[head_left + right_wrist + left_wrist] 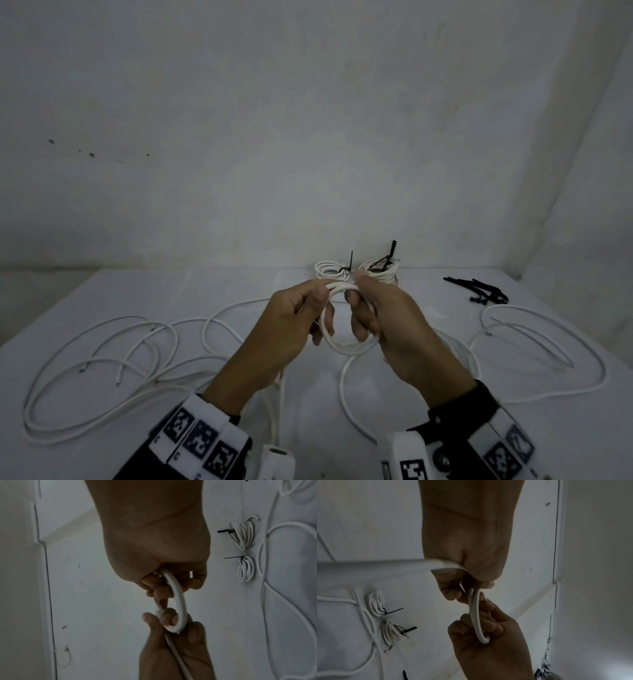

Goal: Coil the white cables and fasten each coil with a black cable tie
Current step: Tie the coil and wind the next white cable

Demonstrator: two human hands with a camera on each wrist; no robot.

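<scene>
I count two tied coils (356,271) at the table's far edge, one coil (346,342) between my two hands, one small pile of black ties (479,291) right of centre, and several loose cables (102,359) whose number I can't tell.

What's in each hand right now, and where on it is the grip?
Both hold the same white cable coil. The left hand grips its left side, the right hand its right side, fingers curled through the loop. No cable tie is held.

Bare room, stained white wall (239,137), white table (205,291) in corner
</scene>
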